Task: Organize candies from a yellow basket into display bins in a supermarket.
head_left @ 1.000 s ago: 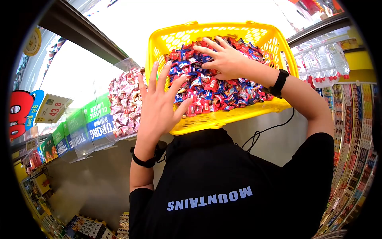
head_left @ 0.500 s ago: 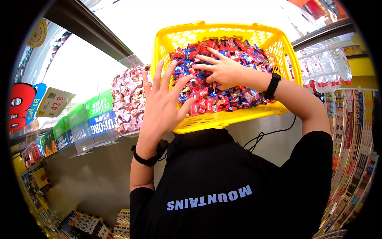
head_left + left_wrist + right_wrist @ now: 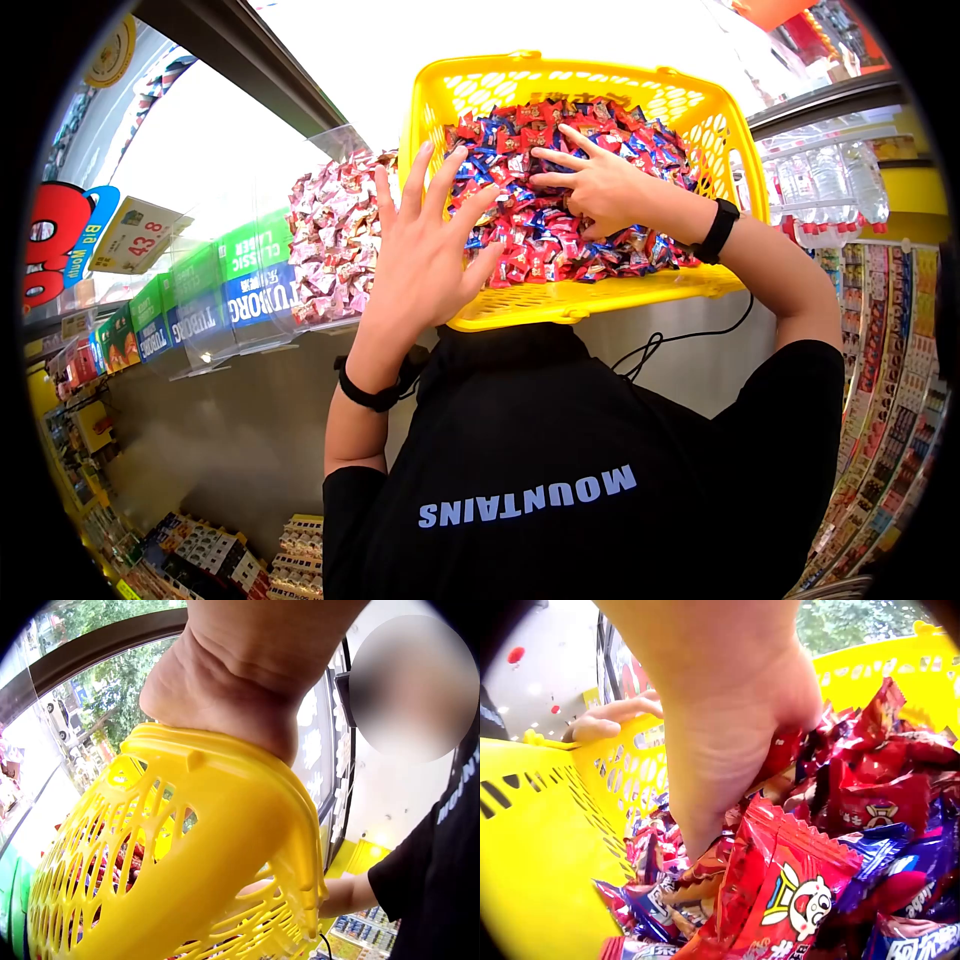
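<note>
A yellow plastic basket (image 3: pixel 590 300) holds a heap of small wrapped candies (image 3: pixel 510 220) in red and blue wrappers. My left hand (image 3: pixel 425 255) rests over the basket's left rim with its fingers spread. In the left wrist view, the heel of that left hand (image 3: pixel 217 712) lies on the rim, and its fingers are hidden. Fingers apart, my right hand (image 3: pixel 605 185) lies on the candies inside the basket. The right wrist view has the thumb side of the right hand (image 3: pixel 720 757) down among the wrappers, close behind a large red candy packet (image 3: pixel 780 892); its other fingertips are hidden there.
Left of the basket, pink-wrapped candies (image 3: pixel 335 240) fill a clear bin beside green and blue beer cartons (image 3: pixel 255 265). A price sign (image 3: pixel 135 235) stands farther left. Water bottles (image 3: pixel 825 180) sit at the right, above stocked shelves (image 3: pixel 880 380). A black cable (image 3: pixel 690 335) hangs below the basket.
My right hand has slid toward the basket's near side over the candies. The basket and both hands sit farther right in the view. My left hand stays at the left rim.
</note>
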A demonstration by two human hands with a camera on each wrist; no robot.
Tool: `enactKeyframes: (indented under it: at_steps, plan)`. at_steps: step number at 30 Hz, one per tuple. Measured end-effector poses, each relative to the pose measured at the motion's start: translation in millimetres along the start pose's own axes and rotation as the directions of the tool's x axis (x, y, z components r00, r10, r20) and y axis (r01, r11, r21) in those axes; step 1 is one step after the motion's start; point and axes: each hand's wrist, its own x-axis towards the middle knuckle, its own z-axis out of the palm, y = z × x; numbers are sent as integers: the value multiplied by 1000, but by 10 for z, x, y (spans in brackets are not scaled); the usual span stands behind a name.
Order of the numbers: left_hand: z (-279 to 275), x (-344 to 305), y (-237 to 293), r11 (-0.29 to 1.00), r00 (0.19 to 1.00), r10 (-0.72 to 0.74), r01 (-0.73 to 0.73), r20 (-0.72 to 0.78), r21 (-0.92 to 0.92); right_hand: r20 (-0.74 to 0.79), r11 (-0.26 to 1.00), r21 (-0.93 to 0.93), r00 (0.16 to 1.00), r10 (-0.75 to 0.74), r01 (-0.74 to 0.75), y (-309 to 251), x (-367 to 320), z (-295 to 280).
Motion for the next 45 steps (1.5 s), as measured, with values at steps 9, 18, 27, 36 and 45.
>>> enactKeyframes:
  at_steps: [9,18,27,36,45]
  plan:
    - [26,5,-2,999,997,41,-41,-61,3,-20,996,-79,999,50,-51,-41,25,149]
    - [22,13,18,999,997,38,-38,-67,4,6,988,-143,998,56,-54,-144,151,265]
    - [27,3,13,1000,997,28,-28,-76,-4,-88,980,-126,986,143,-153,-50,89,223]
    - [2,-1,19,1000,1000,5,-5,-17,7,33,972,-187,988,152,-143,-70,229,166]
    - [13,0,18,1000,1000,-7,7,-1,25,-262,973,-105,950,170,-203,99,189,50]
